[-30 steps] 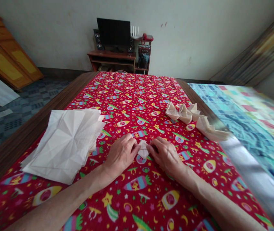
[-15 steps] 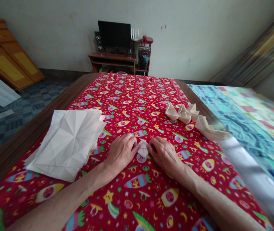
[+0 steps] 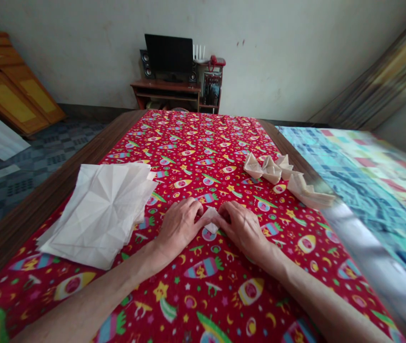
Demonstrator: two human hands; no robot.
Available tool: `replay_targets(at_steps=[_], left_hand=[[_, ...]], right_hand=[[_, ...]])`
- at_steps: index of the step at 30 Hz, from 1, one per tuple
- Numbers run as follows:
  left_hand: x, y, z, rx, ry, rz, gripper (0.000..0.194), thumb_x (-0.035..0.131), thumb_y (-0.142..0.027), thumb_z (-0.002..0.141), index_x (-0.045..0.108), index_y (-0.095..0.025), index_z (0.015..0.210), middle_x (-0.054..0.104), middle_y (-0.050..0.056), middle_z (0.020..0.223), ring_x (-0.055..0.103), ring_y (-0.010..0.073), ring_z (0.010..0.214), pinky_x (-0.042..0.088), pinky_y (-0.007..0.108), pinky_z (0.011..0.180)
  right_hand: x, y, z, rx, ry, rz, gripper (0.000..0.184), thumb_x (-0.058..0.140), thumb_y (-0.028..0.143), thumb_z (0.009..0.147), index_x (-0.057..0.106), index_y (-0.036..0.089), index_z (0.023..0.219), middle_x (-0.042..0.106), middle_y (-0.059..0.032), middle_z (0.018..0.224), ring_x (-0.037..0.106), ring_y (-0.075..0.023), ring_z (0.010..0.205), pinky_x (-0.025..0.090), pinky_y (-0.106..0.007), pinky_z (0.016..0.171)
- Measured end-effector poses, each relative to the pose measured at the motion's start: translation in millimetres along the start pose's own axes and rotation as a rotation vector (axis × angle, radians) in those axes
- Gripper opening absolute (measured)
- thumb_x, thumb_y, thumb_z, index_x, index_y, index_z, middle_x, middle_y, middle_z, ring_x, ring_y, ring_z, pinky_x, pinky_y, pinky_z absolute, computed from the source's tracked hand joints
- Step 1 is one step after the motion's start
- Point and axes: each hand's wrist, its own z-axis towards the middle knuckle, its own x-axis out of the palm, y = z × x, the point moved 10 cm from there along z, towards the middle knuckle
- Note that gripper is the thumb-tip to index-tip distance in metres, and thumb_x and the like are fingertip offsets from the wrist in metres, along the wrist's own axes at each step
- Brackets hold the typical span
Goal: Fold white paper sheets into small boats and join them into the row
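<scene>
A red rocket-print tablecloth (image 3: 231,305) covers a brown wood-grain table (image 3: 92,148). Near its middle, a small folded paper (image 3: 211,227) sits between the left hand (image 3: 180,221) and right hand (image 3: 242,226), which pinch its sides, thumbs close together. Creased paper sheets (image 3: 99,209) lie stacked to the left; folded paper shapes (image 3: 271,171) stand to the right.

A pale wall (image 3: 277,62) with some small stains fills the top of the frame. Before it, in the upper centre, stands a reddish-brown desk (image 3: 174,86), which carries a black monitor (image 3: 169,57). In the upper left there is a wooden cabinet (image 3: 19,90) with yellow panels, upon a patterned grey-blue floor (image 3: 51,148). A multicoloured checked cloth (image 3: 360,166) spreads at the right; above it hangs a curtain (image 3: 377,78), beside brighter light.
</scene>
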Motion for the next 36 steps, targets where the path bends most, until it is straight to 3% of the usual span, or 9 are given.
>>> replay_targets(at_steps=[7,12,16,22,26,28,31,34,36], left_hand=[[0.0,12.0,2.2,-0.057,0.021,-0.051,0.023,0.07,-0.035,0.078,0.053,-0.021,0.085,0.059,0.0,0.085,0.059,0.0175,0.08,0.044,0.028,0.068],[0.6,20.9,-3.7,-0.013,-0.028,-0.117,0.022,0.068,-0.033,0.079,0.052,-0.02,0.088,0.058,0.001,0.087,0.058,0.0177,0.083,0.047,0.029,0.073],[-4.5,15.7,-8.9,0.038,-0.037,-0.166,0.02,0.058,-0.038,0.087,0.054,-0.019,0.089,0.058,0.003,0.089,0.057,0.019,0.087,0.048,0.032,0.078],[-14.4,2.8,-11.7,0.007,-0.052,-0.301,0.025,0.052,-0.044,0.089,0.053,-0.019,0.089,0.061,0.004,0.085,0.06,0.0196,0.082,0.05,0.032,0.074],[-19.7,-5.4,-12.2,0.029,-0.15,-0.389,0.016,0.058,-0.03,0.086,0.052,-0.019,0.096,0.063,0.003,0.087,0.061,0.0171,0.081,0.051,0.028,0.073],[-27.3,-7.5,-11.8,0.081,-0.212,-0.364,0.003,0.054,-0.019,0.088,0.053,-0.019,0.09,0.062,0.001,0.084,0.06,0.0143,0.078,0.049,0.025,0.073],[-45.2,-14.5,-12.1,0.223,-0.283,-0.174,0.008,0.048,-0.016,0.091,0.056,-0.019,0.09,0.061,0.002,0.084,0.058,0.0157,0.081,0.047,0.028,0.076],[-49.3,-27.2,-13.3,0.36,-0.236,0.135,0.013,0.046,-0.014,0.091,0.058,-0.017,0.088,0.06,0.005,0.082,0.055,0.0207,0.081,0.045,0.034,0.076],[-42.0,-32.8,-14.7,0.401,-0.158,0.236,0.014,0.046,-0.013,0.09,0.058,-0.016,0.083,0.058,0.005,0.08,0.054,0.0221,0.079,0.043,0.036,0.073]], right_hand=[[2.3,-8.5,2.6,0.02,0.023,0.087,0.009,0.054,0.029,0.088,0.053,0.021,0.085,0.06,-0.0003,0.076,0.053,-0.0132,0.067,0.038,-0.024,0.06],[1.8,-12.3,2.0,0.04,0.028,0.143,0.011,0.056,0.03,0.087,0.058,0.021,0.082,0.06,0.0004,0.073,0.053,-0.0123,0.063,0.036,-0.023,0.056],[6.1,-20.8,2.8,0.125,0.021,0.295,0.01,0.061,0.027,0.082,0.06,0.02,0.075,0.06,0.0031,0.065,0.051,-0.0109,0.057,0.035,-0.021,0.053],[8.2,-24.0,1.7,0.287,-0.061,0.492,0.016,0.059,0.029,0.079,0.056,0.018,0.068,0.054,0.0033,0.058,0.046,-0.0102,0.053,0.034,-0.02,0.048],[11.3,-9.7,1.4,0.267,-0.035,0.496,0.019,0.058,0.028,0.079,0.052,0.018,0.064,0.048,0.0048,0.055,0.043,-0.009,0.052,0.031,-0.02,0.048],[12.8,0.7,2.2,0.213,0.019,0.496,0.019,0.056,0.026,0.081,0.052,0.018,0.064,0.047,0.0055,0.055,0.041,-0.0078,0.051,0.03,-0.019,0.048],[11.7,10.6,2.1,0.148,0.104,0.486,0.025,0.052,0.03,0.085,0.056,0.017,0.064,0.048,0.0051,0.053,0.041,-0.0074,0.048,0.03,-0.02,0.047],[-4.9,3.6,0.8,0.163,0.008,0.437,0.032,0.052,0.039,0.089,0.059,0.017,0.067,0.054,0.0026,0.055,0.046,-0.0094,0.05,0.035,-0.021,0.05],[-19.0,5.3,-0.2,0.086,-0.103,0.363,0.024,0.054,0.037,0.089,0.062,0.017,0.079,0.061,-0.0004,0.067,0.053,-0.0119,0.061,0.04,-0.022,0.058]])
